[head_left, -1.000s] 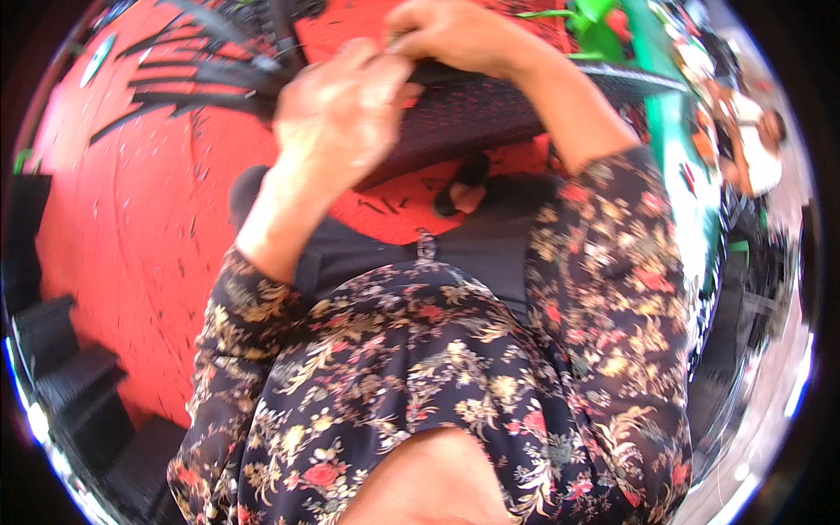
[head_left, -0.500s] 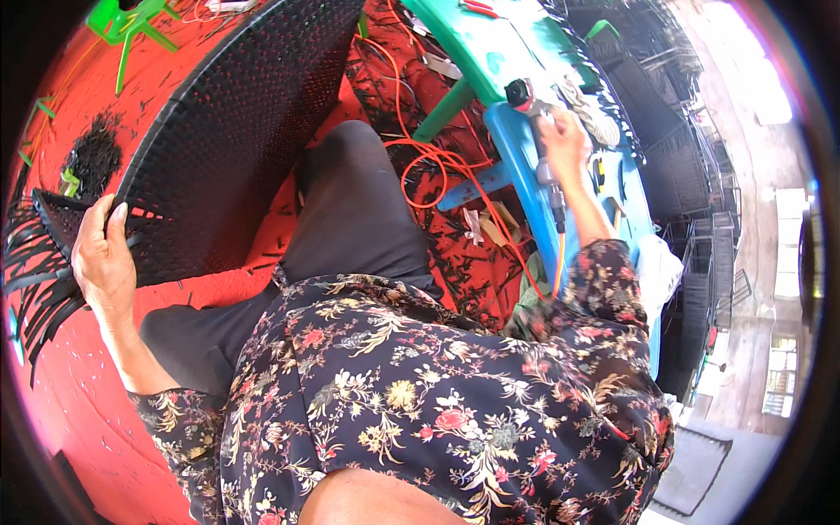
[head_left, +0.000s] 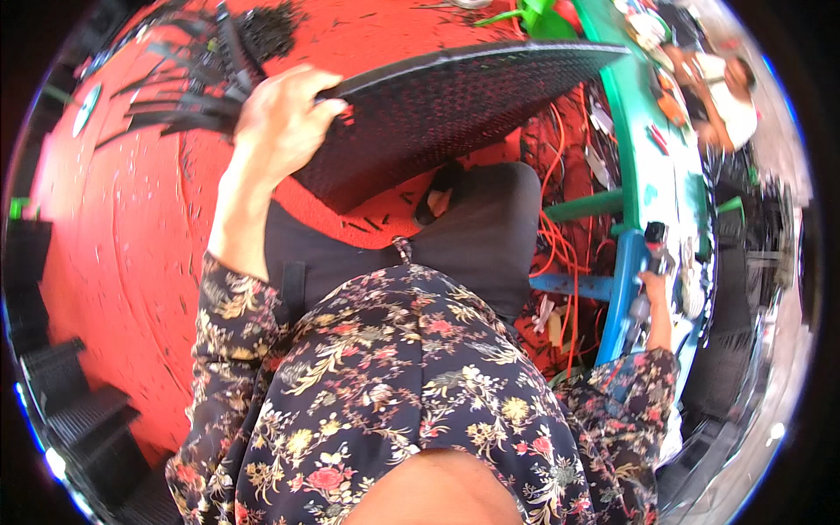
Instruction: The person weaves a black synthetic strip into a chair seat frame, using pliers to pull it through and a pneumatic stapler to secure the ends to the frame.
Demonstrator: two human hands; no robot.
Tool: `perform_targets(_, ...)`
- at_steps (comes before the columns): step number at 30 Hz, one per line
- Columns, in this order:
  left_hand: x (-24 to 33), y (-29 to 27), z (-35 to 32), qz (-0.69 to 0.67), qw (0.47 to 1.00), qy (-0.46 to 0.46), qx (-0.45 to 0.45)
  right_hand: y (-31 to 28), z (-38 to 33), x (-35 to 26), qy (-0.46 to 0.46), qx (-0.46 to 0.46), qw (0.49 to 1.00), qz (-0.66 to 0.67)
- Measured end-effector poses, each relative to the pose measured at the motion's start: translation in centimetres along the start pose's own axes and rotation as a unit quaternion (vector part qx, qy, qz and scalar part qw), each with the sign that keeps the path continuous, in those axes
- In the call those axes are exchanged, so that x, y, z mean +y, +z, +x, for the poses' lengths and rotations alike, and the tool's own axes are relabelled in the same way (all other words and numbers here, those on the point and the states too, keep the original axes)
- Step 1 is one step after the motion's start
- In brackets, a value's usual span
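A black woven panel [head_left: 455, 105] with a smooth rim stretches across my lap, its near-left corner in my left hand [head_left: 284, 122]. My thumb and fingers close on that corner. Loose black flat strips [head_left: 197, 92] fan out to the left beyond the hand. On the right, my right hand [head_left: 654, 293] is wrapped around a grey hand-held air tool [head_left: 641, 308] with a black end, low on the blue bench [head_left: 619, 271]. The fingers partly cover the tool, and blur hides its exact kind.
An orange hose [head_left: 560, 162] loops over the red floor covering [head_left: 131, 245]. A green table [head_left: 634, 140] adjoins the blue bench and carries a red-handled tool [head_left: 658, 140]. Another person [head_left: 722, 101] sits beyond it. Black woven pieces [head_left: 83, 402] stand at lower left.
The view has turned to the left. My left hand has swung the woven panel round, so its rim now runs left to right. My right hand stays around the air tool.
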State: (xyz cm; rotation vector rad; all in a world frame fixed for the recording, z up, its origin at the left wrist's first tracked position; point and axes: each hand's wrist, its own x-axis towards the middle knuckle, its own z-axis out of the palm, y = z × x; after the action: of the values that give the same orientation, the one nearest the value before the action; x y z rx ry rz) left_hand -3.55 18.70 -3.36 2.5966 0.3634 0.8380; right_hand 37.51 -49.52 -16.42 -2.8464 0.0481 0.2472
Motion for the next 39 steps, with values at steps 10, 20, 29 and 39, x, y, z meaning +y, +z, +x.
perform_targets(10, 2.1, 2.8, 0.0, 0.088, 0.993, -0.025, 0.08, -6.6, -13.7, -19.3, -0.126, -0.089, 0.969, 0.195)
perform_targets(20, 2.3, 3.2, 0.8, 0.102, 0.989, -0.016, 0.108, -9.1, -28.9, -41.9, -0.302, -0.323, 0.815, 0.375)
perform_targets(29, 4.0, 3.2, 0.9, 0.076, 0.992, -0.027, 0.095, -7.8, -31.6, -47.3, -0.338, -0.457, 0.762, 0.309)
perform_targets(39, 5.0, 3.3, 1.4, 0.08, 0.994, -0.045, 0.06, -7.4, -30.3, -47.3, -0.334, -0.482, 0.765, 0.267)
